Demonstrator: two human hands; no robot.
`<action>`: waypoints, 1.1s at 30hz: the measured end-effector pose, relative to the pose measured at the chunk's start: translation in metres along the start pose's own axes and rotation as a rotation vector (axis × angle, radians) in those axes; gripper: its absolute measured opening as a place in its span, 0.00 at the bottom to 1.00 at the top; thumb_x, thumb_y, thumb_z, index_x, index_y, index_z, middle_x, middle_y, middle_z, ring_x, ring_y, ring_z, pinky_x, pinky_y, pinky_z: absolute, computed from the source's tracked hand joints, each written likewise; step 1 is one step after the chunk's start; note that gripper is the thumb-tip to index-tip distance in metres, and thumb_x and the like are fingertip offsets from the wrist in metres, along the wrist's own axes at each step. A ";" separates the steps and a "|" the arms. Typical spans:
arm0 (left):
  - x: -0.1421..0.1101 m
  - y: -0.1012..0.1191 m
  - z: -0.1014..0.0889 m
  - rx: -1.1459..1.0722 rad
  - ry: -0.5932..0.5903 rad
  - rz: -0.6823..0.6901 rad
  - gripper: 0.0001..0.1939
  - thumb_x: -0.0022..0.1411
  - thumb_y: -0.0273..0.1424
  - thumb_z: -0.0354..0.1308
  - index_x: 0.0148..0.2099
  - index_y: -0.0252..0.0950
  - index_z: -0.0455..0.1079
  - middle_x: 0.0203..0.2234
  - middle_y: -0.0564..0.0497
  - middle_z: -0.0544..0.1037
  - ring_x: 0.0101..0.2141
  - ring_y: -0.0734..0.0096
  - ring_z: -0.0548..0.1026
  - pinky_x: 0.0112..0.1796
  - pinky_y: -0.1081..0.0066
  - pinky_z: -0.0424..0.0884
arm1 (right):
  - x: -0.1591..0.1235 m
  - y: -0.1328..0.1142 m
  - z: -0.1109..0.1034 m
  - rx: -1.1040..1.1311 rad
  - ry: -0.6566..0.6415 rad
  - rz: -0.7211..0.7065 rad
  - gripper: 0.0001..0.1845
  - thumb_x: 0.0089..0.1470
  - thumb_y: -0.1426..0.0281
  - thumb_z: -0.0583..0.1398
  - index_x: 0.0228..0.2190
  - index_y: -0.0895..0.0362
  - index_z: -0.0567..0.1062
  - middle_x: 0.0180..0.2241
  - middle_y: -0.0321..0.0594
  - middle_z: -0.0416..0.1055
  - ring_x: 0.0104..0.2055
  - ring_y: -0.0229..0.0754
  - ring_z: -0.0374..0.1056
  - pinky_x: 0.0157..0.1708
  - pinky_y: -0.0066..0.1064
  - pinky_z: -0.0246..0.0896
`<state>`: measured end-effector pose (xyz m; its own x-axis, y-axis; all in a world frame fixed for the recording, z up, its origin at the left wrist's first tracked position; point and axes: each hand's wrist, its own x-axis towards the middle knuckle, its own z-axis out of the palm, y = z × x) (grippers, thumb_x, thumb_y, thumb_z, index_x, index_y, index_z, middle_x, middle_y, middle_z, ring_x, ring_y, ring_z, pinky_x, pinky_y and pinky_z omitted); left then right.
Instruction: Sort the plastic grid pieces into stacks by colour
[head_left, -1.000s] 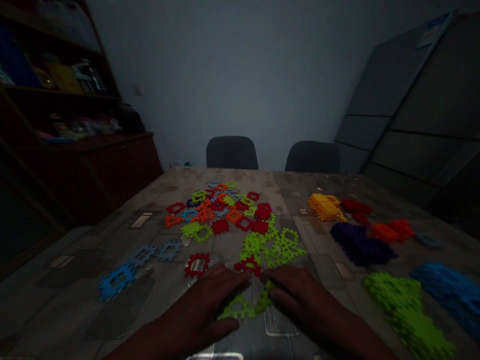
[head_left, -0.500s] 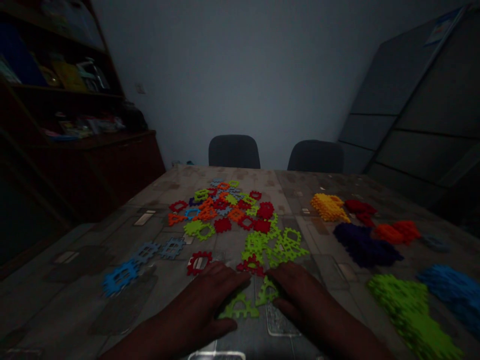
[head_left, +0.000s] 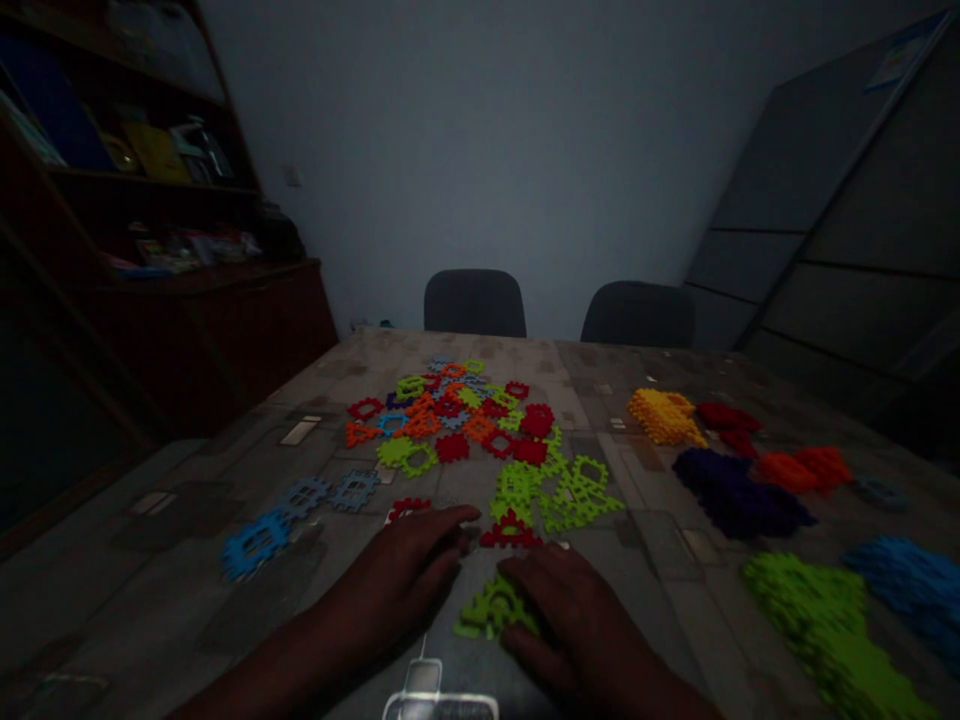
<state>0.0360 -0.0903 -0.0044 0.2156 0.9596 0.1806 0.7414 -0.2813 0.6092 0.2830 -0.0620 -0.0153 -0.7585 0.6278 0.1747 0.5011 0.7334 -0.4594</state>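
Head view: patterned tabletop (head_left: 172, 580) seen across lower frame, backed by dark chairs (head_left: 475, 303) and pale wall (head_left: 487, 130); brown shelving (head_left: 247, 310) at upper left, grey cabinet (head_left: 757, 180) upper right. Lower centre, green toothed pieces (head_left: 478, 616) gripped by right hand (head_left: 566, 610); left hand (head_left: 405, 560) held just beside, thumb and fingers apart.

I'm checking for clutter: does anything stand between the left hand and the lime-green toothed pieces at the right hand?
Nothing visible does; patterned tabletop shows between the left hand and those lime-green pieces. A red toothed piece lies beyond that gap.
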 end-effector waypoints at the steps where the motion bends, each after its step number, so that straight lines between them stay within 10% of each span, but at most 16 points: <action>1: 0.001 -0.001 0.000 0.004 -0.001 0.004 0.20 0.68 0.31 0.51 0.60 0.41 0.68 0.45 0.48 0.81 0.45 0.60 0.77 0.48 0.62 0.72 | 0.000 -0.002 0.002 -0.009 -0.006 -0.003 0.26 0.53 0.67 0.66 0.54 0.56 0.73 0.49 0.49 0.76 0.52 0.53 0.70 0.54 0.46 0.64; 15: -0.012 0.013 0.018 0.040 -0.307 0.304 0.28 0.64 0.30 0.61 0.64 0.48 0.59 0.58 0.47 0.70 0.56 0.53 0.68 0.57 0.55 0.65 | -0.001 0.076 -0.052 -0.245 0.185 0.336 0.22 0.57 0.81 0.50 0.48 0.59 0.76 0.44 0.50 0.76 0.46 0.51 0.69 0.48 0.42 0.63; 33: -0.010 0.013 0.018 0.048 -0.279 0.286 0.27 0.63 0.33 0.61 0.63 0.47 0.59 0.56 0.47 0.72 0.53 0.53 0.71 0.53 0.57 0.68 | 0.003 0.053 -0.040 -0.229 0.008 0.222 0.02 0.59 0.72 0.59 0.35 0.58 0.72 0.38 0.44 0.71 0.41 0.47 0.65 0.42 0.36 0.58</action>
<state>0.0543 -0.1038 -0.0120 0.5768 0.8085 0.1167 0.6543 -0.5428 0.5266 0.3246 -0.0107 -0.0046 -0.6171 0.7806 0.0993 0.7357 0.6171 -0.2793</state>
